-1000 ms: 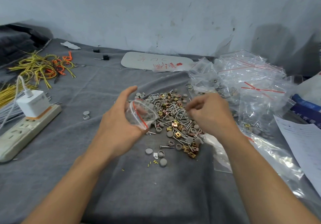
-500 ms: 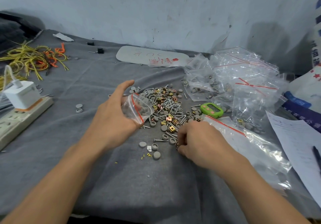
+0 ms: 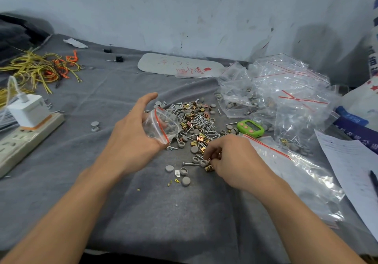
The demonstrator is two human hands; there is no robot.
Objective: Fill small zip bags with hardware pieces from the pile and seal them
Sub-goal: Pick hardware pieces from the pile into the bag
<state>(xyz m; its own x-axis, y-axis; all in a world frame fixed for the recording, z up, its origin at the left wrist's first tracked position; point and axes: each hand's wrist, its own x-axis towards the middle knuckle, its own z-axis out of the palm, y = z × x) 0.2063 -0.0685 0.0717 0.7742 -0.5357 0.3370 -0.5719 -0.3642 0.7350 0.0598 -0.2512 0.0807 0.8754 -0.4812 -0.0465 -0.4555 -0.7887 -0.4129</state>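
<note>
Zip bag (image 3: pixel 161 126), small, clear, red-striped mouth open, in left hand (image 3: pixel 131 139)

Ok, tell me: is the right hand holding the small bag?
No, the left hand holds the bag, while the right hand pinches pieces at the near edge of the pile.

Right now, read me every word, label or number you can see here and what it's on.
"有限公", next sign cut off: white print on the dark blue package.
Red print and handwriting on the white flat pack: too blurred to read.
Green timer display: unreadable.
Paper sheet: print too small.
Characters on the white sack at the right edge: blurred.
</note>
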